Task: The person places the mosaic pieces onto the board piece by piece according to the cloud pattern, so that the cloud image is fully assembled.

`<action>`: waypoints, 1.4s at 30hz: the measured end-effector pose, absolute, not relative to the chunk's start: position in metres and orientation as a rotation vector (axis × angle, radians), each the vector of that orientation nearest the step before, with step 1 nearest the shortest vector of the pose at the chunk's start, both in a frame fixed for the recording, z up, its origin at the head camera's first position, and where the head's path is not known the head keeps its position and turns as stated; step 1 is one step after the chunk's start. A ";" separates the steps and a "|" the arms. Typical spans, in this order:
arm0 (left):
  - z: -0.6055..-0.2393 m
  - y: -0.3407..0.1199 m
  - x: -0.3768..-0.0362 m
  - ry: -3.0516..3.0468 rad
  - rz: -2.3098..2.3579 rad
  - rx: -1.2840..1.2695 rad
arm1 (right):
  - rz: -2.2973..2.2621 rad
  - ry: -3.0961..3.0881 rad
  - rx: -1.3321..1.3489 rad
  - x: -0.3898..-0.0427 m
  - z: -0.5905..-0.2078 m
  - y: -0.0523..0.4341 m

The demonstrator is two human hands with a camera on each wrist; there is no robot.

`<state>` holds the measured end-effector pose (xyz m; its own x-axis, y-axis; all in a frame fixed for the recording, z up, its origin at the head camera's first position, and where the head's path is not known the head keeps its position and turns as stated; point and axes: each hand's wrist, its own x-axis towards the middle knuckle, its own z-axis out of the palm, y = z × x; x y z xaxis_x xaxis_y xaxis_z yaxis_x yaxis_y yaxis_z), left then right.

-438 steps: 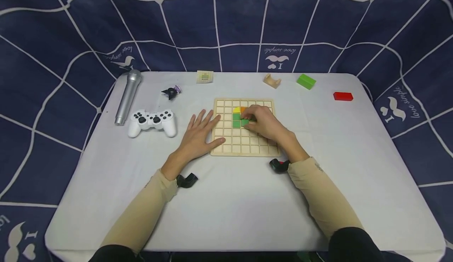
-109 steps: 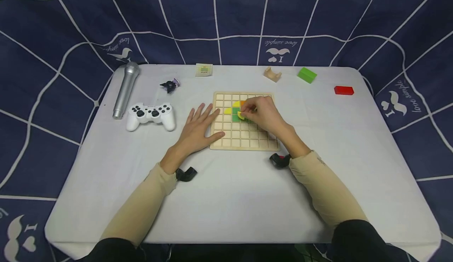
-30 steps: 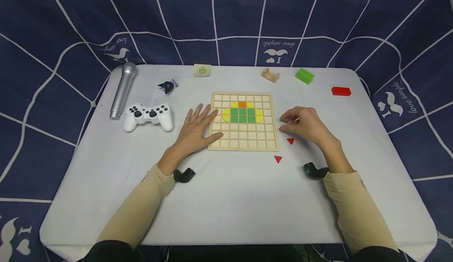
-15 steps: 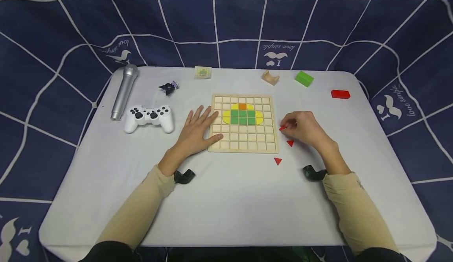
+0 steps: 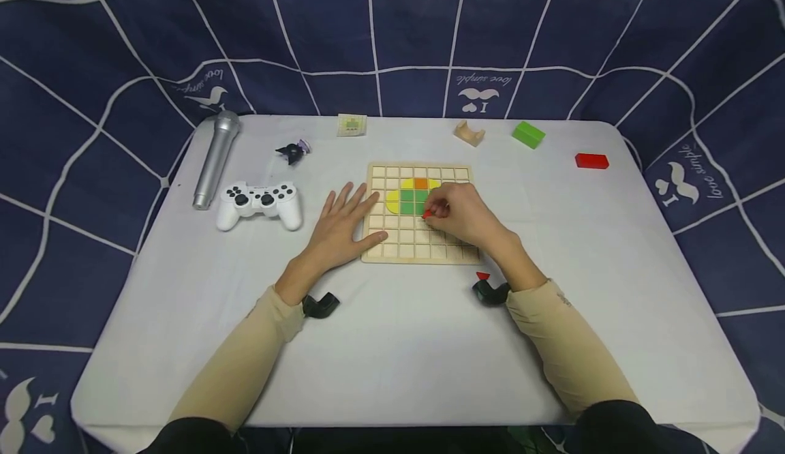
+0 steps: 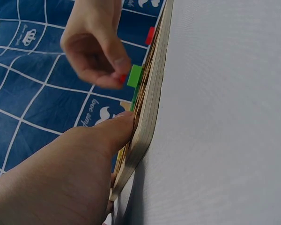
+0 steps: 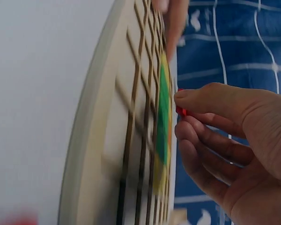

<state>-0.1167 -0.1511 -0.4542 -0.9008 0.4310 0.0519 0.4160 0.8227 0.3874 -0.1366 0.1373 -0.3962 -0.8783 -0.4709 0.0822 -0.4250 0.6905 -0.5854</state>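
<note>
My right hand (image 5: pixel 463 215) pinches a small red triangle tile (image 7: pixel 181 111) between thumb and fingertips, held over the wooden grid board (image 5: pixel 423 255). Set in the board's squares are green tiles (image 5: pixel 407 202), an orange tile (image 5: pixel 420 183) and yellow curved tiles (image 5: pixel 392 202); the right hand covers part of this pattern. My left hand (image 5: pixel 337 236) lies flat with spread fingers at the board's left edge, its thumb (image 6: pixel 117 131) on the board. Another red triangle (image 5: pixel 482 275) lies on the table below the board, beside the right wrist camera.
A white game controller (image 5: pixel 260 203), a silver microphone (image 5: pixel 217 161) and a small black figure (image 5: pixel 294 152) stand to the left. Along the back are a pattern card (image 5: pixel 351 125), a wooden arch block (image 5: pixel 469 133), a green block (image 5: pixel 528 135) and a red block (image 5: pixel 591 161).
Earlier, green and yellow tiles were added to the board. My right hand then took a red triangle from the table right of the board and moved left over the grid. The left hand stayed put.
</note>
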 end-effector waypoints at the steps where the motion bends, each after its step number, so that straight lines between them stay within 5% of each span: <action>1: -0.454 -0.151 -0.117 2.963 0.617 0.691 | -0.951 2.812 -0.768 -0.137 -0.397 0.131; 12: -0.453 -0.151 -0.117 2.960 0.610 0.689 | -0.911 2.771 -0.833 -0.137 -0.406 0.102; 42: -0.455 -0.151 -0.119 2.957 0.599 0.678 | -0.833 2.710 -1.136 -0.119 -0.407 0.126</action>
<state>-0.1188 -0.1508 -0.4549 -0.9026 0.4287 0.0382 0.4097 0.8288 0.3810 -0.1195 0.1260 -0.4066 -0.7199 -0.6827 0.1251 -0.6350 0.5750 -0.5158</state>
